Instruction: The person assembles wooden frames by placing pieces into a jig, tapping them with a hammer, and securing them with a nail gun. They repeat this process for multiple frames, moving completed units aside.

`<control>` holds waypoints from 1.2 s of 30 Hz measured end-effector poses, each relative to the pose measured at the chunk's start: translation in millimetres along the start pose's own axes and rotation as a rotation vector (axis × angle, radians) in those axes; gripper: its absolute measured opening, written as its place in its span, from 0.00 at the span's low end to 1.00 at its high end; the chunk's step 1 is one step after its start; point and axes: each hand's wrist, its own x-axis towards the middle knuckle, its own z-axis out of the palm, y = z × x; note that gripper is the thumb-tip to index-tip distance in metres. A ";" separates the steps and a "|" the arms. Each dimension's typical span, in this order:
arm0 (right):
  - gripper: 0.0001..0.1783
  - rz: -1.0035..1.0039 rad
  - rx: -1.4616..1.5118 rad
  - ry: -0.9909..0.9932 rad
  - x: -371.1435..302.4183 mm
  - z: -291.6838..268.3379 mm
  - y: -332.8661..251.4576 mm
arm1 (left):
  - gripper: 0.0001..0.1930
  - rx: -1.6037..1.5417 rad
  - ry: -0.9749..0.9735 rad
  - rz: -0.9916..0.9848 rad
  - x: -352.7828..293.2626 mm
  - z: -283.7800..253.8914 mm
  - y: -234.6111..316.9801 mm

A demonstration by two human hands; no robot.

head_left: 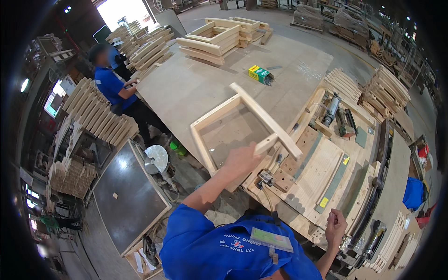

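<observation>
My left hand (pixel 243 159) is closed on the near bar of a pale wooden frame (pixel 217 112). The frame is four-sided, and its right-hand bar runs past the corners at both ends. It is over the near part of a large board-topped table (pixel 172 93). Right of it lies a wooden jig (pixel 310 179) with green strips, yellow labels and a small metal clamp (pixel 266 177). By the jig's near right end, my right hand (pixel 336 227) has loosely bent fingers, and no object shows in it.
Joined wooden frames (pixel 219 42) are piled on the far table, with a green-and-yellow box (pixel 260 74) nearer. An air cylinder (pixel 332 109) is mounted beyond the jig. At left, a person in blue (pixel 109 84) stands by the table; a dark-topped table (pixel 130 182) is nearer.
</observation>
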 end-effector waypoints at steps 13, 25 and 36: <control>0.13 -0.040 -0.114 0.030 -20.2 33.9 -19.6 | 0.22 0.428 0.856 -0.110 142.2 -85.4 -167.5; 0.13 0.031 -0.092 -0.003 -102.0 39.5 -3.0 | 0.15 -0.261 0.357 0.618 70.7 69.9 72.5; 0.19 0.314 -0.165 0.267 -273.3 -45.1 70.6 | 0.07 -0.463 -0.101 1.143 -91.7 166.8 277.6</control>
